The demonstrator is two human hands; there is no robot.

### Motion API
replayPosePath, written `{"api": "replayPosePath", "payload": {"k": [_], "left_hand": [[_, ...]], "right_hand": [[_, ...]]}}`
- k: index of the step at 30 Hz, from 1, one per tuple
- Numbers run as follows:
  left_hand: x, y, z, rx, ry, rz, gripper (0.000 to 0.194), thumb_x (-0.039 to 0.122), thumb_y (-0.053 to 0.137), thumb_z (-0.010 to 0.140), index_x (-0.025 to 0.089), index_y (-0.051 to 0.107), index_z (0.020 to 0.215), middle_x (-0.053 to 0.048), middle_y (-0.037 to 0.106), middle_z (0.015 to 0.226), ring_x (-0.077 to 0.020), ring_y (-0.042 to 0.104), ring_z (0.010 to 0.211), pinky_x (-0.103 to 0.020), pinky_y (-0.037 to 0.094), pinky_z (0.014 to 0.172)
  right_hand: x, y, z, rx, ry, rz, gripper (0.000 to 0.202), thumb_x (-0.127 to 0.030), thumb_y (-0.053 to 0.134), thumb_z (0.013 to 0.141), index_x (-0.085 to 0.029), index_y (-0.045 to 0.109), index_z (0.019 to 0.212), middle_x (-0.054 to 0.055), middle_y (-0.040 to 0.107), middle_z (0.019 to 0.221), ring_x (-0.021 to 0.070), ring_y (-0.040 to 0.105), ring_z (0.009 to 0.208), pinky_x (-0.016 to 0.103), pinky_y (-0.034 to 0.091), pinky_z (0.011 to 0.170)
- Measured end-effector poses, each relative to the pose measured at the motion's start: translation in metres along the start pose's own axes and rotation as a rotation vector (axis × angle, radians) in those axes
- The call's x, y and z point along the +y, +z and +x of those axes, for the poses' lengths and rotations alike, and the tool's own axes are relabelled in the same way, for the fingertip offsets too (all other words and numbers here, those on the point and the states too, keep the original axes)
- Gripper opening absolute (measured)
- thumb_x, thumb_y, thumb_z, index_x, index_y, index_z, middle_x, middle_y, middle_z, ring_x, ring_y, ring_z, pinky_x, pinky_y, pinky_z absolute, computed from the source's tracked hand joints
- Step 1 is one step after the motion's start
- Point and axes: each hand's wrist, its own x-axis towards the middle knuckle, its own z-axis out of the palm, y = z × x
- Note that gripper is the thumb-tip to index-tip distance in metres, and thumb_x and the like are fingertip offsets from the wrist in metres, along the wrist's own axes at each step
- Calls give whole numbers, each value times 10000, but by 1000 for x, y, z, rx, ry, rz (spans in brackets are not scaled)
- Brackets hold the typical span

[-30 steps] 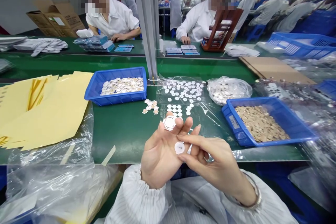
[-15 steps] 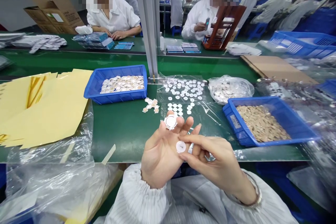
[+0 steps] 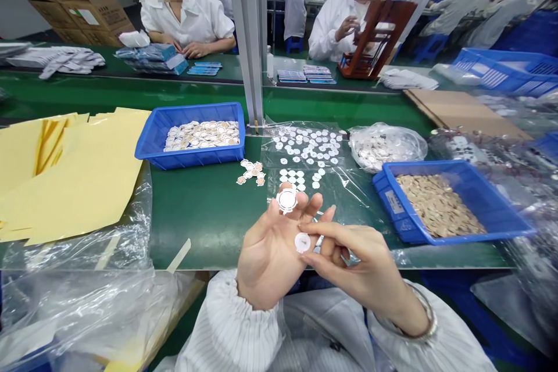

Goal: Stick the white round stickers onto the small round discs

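Observation:
My left hand point(image 3: 268, 256) is palm up, with a white ring-marked disc point(image 3: 286, 200) with small edge tabs pinched between its thumb and fingertips. Just over that palm, my right hand point(image 3: 349, 256) grips a plain white round disc point(image 3: 302, 242) by its edge, between thumb and index finger. A small dark mark shows at this disc's centre. Beyond my hands, several white discs point(image 3: 293, 177) lie on a clear plastic sheet point(image 3: 344, 189). Left of them is a small pile of tabbed discs point(image 3: 251, 172), some with tan faces.
A blue bin point(image 3: 146, 151) of tabbed discs stands back left; another blue bin point(image 3: 440, 236) holds tan discs at right. A clear bag point(image 3: 412, 142) of white pieces sits behind it. Yellow sheets point(image 3: 87, 186) cover the left. A metal post point(image 3: 248, 40) rises at the back; co-workers sit beyond.
The view has shifted slightly. Both hands keep nearly the same pose with the same two discs. Across the bench, the right co-worker's hand has moved.

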Motion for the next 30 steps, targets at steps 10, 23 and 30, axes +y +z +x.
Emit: {"api": "replayPosePath", "payload": {"k": [10, 23, 30], "left_hand": [[1, -10, 3, 56, -13, -31, 109, 242, 654, 819, 236, 670, 927, 23, 707, 835, -150, 658, 953, -372, 448, 1028], [28, -68, 18, 492, 135, 41, 165, 164, 501, 911, 186, 662, 940, -17, 681, 864, -148, 643, 904, -409, 370, 1089], [30, -78, 20, 462, 117, 89, 192, 130, 484, 906, 189, 667, 910, -15, 666, 835, -136, 642, 857, -407, 380, 1089]], "right_hand": [[10, 4, 1, -37, -50, -59, 107, -256, 637, 871, -215, 621, 969, -89, 515, 503, 57, 442, 418, 196, 384, 463], [124, -7, 83, 17, 440, -564, 213, -416, 617, 848, -217, 686, 880, -30, 652, 579, 149, 605, 564, 264, 393, 552], [151, 2, 107, -36, 449, -619, 263, -356, 548, 896, -217, 645, 1097, 27, 715, 710, 201, 642, 695, 279, 373, 596]]}}
